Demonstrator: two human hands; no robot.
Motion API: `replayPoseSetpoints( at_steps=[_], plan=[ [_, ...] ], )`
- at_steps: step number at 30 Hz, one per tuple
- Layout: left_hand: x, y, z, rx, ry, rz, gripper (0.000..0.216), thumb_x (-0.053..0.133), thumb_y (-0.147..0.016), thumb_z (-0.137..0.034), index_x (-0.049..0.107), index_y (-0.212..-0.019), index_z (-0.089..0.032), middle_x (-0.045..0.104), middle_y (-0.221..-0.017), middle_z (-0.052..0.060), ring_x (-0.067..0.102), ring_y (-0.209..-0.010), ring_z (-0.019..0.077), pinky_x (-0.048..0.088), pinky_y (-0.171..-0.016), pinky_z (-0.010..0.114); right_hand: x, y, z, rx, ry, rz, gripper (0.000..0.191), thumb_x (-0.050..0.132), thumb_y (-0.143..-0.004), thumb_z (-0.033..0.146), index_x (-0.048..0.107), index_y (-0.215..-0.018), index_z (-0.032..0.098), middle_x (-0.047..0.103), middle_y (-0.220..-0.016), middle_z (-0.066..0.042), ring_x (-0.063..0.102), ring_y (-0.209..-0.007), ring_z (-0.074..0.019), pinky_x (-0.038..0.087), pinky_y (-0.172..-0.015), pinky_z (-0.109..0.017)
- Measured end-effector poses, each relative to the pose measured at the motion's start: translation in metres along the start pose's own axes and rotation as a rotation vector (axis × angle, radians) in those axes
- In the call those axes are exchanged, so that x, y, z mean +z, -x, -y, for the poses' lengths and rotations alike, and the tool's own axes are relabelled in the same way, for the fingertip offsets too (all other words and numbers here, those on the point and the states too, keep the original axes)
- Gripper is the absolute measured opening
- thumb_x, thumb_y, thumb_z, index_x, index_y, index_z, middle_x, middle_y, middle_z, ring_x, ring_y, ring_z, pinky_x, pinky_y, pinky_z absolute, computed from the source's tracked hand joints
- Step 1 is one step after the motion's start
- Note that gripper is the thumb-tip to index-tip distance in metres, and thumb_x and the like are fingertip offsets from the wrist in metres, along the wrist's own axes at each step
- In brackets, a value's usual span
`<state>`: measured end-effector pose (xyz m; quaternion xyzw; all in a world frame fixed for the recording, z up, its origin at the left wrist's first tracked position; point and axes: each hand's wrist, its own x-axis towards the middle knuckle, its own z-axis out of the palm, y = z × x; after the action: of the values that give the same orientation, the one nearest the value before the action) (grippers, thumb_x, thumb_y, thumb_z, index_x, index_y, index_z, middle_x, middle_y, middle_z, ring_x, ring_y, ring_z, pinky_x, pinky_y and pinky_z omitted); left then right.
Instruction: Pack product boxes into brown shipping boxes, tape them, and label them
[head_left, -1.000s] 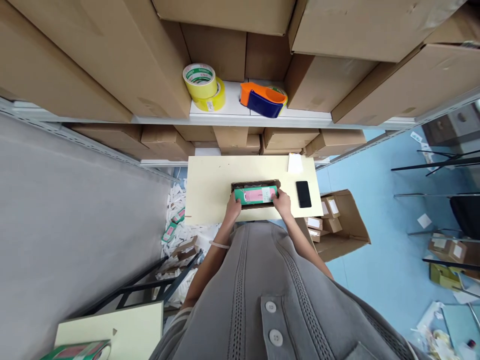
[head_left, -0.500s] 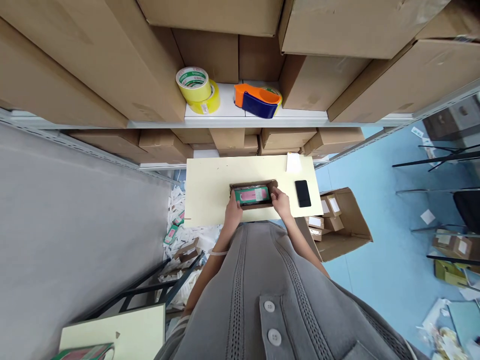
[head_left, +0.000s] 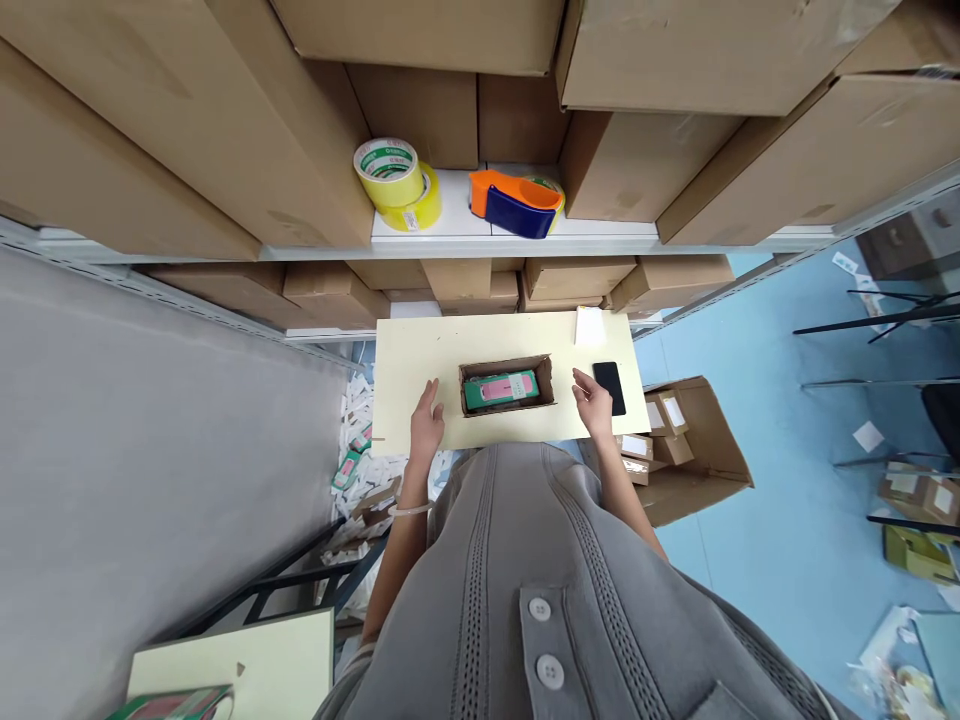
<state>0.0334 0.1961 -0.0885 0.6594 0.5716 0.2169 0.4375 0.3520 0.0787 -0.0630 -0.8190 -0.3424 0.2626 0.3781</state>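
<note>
A small open cardboard box (head_left: 546, 380) sits in the middle of a pale yellow table (head_left: 420, 355). Inside it lies a green packet with a pink label (head_left: 500, 389). My left hand (head_left: 426, 420) hovers to the left of the box, fingers apart, holding nothing. My right hand (head_left: 594, 400) hovers to the right of the box, fingers spread and empty, just beside a black phone (head_left: 609, 385).
A white paper (head_left: 590, 325) lies at the table's far right corner. On the shelf above are yellow tape rolls (head_left: 394, 178), an orange and blue tape dispenser (head_left: 514, 203) and large cartons. An open carton (head_left: 694, 450) of small boxes stands right; paper scraps litter the floor left.
Both hands let go of the green packet, which now rests in the box, and drew apart to either side of the box.
</note>
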Motion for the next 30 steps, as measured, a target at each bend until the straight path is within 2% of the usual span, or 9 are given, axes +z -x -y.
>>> replayPoseSetpoints(
  at_steps=[4, 8, 17, 21, 25, 30],
  plan=[
    [0.010, -0.010, 0.007, 0.054, -0.013, 0.081, 0.050, 0.052, -0.091, -0.021, 0.056, -0.140, -0.026, 0.040, -0.158, 0.004, 0.037, -0.147, 0.0217, 0.028, -0.123, 0.041, 0.006, -0.010, -0.010, -0.109, 0.076, 0.117, 0.050, 0.057, -0.087, 0.028, 0.060, -0.137, 0.022, 0.060, -0.140, -0.009, 0.057, -0.128, -0.0245, 0.044, -0.110, -0.044],
    [0.025, -0.019, 0.004, 0.053, -0.011, 0.139, 0.048, 0.058, -0.090, -0.025, 0.059, -0.138, -0.028, 0.041, -0.157, 0.005, 0.036, -0.147, 0.0236, 0.030, -0.121, 0.042, 0.017, -0.018, -0.013, -0.212, 0.110, 0.234, 0.054, 0.061, -0.087, 0.026, 0.056, -0.141, 0.023, 0.056, -0.145, -0.010, 0.049, -0.137, -0.0241, 0.038, -0.115, -0.042],
    [0.041, -0.024, 0.007, -0.015, 0.003, 0.219, 0.055, 0.067, -0.084, -0.028, 0.058, -0.138, -0.031, 0.035, -0.161, 0.004, 0.034, -0.148, 0.0279, 0.035, -0.117, 0.044, 0.030, -0.029, -0.013, -0.161, 0.294, 0.435, 0.068, 0.069, -0.081, 0.014, 0.052, -0.143, 0.036, 0.043, -0.155, -0.006, 0.042, -0.143, -0.0270, 0.041, -0.113, -0.045],
    [0.044, -0.025, 0.012, -0.015, -0.004, 0.203, 0.056, 0.067, -0.083, -0.026, 0.057, -0.138, -0.033, 0.037, -0.160, 0.003, 0.034, -0.148, 0.0278, 0.036, -0.118, 0.043, 0.035, -0.031, -0.014, -0.126, 0.365, 0.464, 0.070, 0.068, -0.082, 0.012, 0.049, -0.146, 0.035, 0.038, -0.158, -0.007, 0.042, -0.143, -0.0280, 0.040, -0.113, -0.043],
    [0.046, -0.024, 0.011, -0.018, -0.020, 0.201, 0.056, 0.065, -0.085, -0.025, 0.056, -0.140, -0.029, 0.034, -0.161, 0.006, 0.035, -0.147, 0.0263, 0.032, -0.120, 0.043, 0.036, -0.031, -0.015, -0.130, 0.343, 0.480, 0.070, 0.066, -0.083, 0.013, 0.047, -0.147, 0.034, 0.039, -0.158, -0.007, 0.039, -0.144, -0.0262, 0.039, -0.114, -0.042],
    [0.039, -0.016, 0.010, 0.044, 0.016, 0.171, 0.045, 0.057, -0.091, -0.028, 0.059, -0.136, -0.027, 0.038, -0.159, 0.006, 0.035, -0.148, 0.0230, 0.030, -0.121, 0.039, 0.027, -0.031, -0.020, -0.207, 0.205, 0.421, 0.053, 0.058, -0.090, 0.021, 0.054, -0.142, 0.029, 0.046, -0.153, -0.007, 0.041, -0.143, -0.0225, 0.038, -0.115, -0.040]
  ],
)
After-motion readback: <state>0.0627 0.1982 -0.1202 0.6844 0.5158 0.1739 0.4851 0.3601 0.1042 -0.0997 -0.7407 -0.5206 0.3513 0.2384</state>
